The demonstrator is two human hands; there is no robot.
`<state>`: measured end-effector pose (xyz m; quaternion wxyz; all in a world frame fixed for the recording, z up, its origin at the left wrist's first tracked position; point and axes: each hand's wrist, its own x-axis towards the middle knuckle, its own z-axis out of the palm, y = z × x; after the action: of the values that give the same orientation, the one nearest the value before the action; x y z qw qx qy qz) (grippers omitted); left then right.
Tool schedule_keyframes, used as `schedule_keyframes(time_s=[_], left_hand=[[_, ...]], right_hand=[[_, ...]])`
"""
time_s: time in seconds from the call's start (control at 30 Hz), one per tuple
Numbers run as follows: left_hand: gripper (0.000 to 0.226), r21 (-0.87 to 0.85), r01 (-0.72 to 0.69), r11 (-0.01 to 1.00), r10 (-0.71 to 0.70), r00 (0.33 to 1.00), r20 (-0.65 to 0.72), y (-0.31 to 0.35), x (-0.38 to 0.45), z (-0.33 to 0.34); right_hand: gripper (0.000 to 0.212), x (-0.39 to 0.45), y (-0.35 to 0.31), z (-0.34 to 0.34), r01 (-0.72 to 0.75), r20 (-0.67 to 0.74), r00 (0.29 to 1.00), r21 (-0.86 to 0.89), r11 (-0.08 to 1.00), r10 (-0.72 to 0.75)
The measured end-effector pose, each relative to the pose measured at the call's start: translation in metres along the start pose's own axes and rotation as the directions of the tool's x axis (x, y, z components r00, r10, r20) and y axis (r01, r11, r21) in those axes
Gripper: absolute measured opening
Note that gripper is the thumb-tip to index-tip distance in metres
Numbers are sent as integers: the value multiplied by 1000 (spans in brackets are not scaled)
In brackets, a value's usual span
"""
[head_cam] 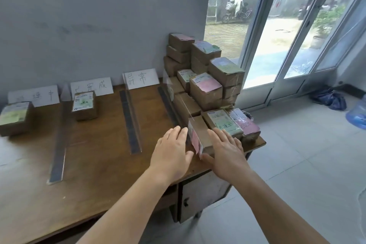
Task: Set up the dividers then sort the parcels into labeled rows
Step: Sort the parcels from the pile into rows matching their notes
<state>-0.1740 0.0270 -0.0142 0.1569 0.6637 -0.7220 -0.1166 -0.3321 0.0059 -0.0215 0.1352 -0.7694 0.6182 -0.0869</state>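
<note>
A grey wall backs a brown wooden desk (pixel 95 164) that stands beside tall glass doors (pixel 277 35), with pale floor tiles to the right. Three white handwritten labels lean against the wall: a left label (pixel 34 95), a middle label (pixel 92 86) and a right label (pixel 141 78). Clear dividers run from the wall toward the near edge: a left divider (pixel 57 156), a middle divider (pixel 130 123) and a right divider (pixel 170 105), the last just beside the pile. One parcel (pixel 14 118) sits in the leftmost row under the left label, and a second parcel (pixel 84 105) sits in the next row under the middle label; the row between the middle and right dividers holds none. At the desk's right end a stack of brown parcels (pixel 206 77) rises against the wall, with green and pink stickers on top. At the front of the pile, a small box (pixel 199 136) stands on its side, its pink sticker facing left. The left hand (pixel 172 154) presses flat against that sticker side, fingers spread, and the right hand (pixel 225 152) presses the opposite side, so both hands clasp the box between them, right at the desk's near right corner.
</note>
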Motion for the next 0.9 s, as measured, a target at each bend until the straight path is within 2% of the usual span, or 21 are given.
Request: schedule_keyframes(time_s=[0.17,0.33,0.57,0.73,0.9], left_hand=[[68,-10,-22,1000,23,999,42,51,42,36],[68,-1,35,999,-35,995,91,92,81,72],[67,88,135,987,-149,974,173,114,115,109],[65,178,136,975,-168,970,177,124,129,123],[59,115,184,976,-199,969,143,131,134,132]], right_hand=[[75,26,65,-8,-63,20,998,10,998,63],[75,53,123,-12,-90,35,995,36,995,89],[78,86,183,-2,-163,85,984,85,983,156],[82,105,212,11,-218,148,967,60,974,207],[89,116,226,16,-240,169,962,162,957,212]])
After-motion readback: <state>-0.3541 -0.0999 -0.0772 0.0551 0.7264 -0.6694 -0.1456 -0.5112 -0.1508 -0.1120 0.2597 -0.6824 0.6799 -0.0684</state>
